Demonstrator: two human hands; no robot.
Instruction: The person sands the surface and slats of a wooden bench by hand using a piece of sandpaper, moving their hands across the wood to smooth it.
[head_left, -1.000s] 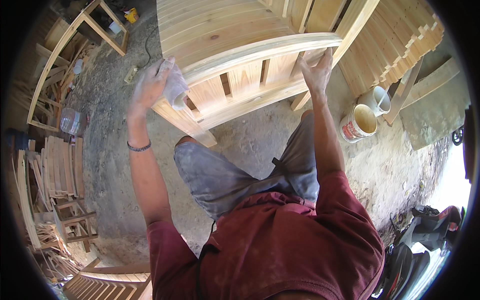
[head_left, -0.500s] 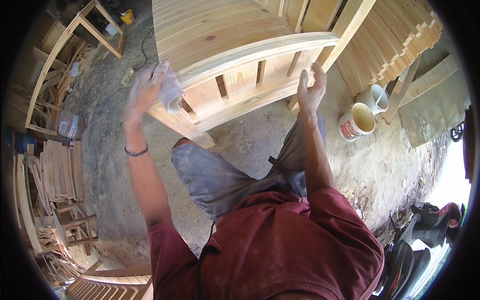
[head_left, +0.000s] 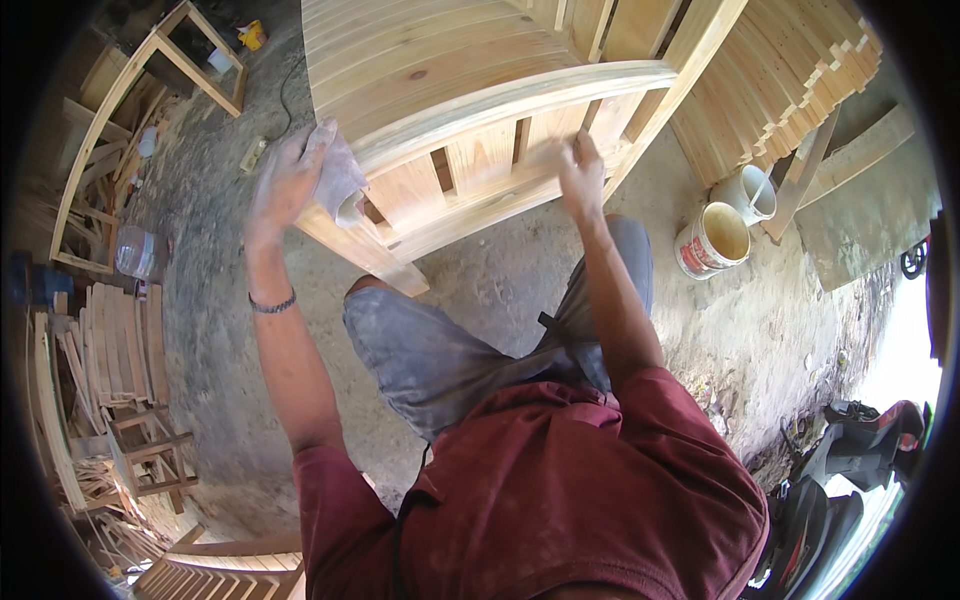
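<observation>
A pale wooden bench (head_left: 470, 112) with a slatted seat and a panelled side stands before my knees. My left hand (head_left: 287, 185) is at its near left corner, closed on a curled, greyish-purple sheet of sandpaper (head_left: 341, 180) that lies against the corner post. Over the side panel, just below the curved top rail (head_left: 520, 95), is my right hand (head_left: 582, 178). Its fingers are bent toward the slats but smeared by motion, so whether they touch the wood or hold anything does not show.
Two buckets (head_left: 712, 240) stand on the concrete floor at right, near stacked boards (head_left: 770, 90). Wood strips (head_left: 120, 340) and a clear plastic jug (head_left: 137, 250) are at left. A wooden frame (head_left: 85, 170) leans at the far left; a motorcycle (head_left: 850, 460) is at lower right.
My right hand has moved left and slightly down, from beside the right post to the side panel, its spread fingers now bent. The left hand and its sandpaper have hardly moved.
</observation>
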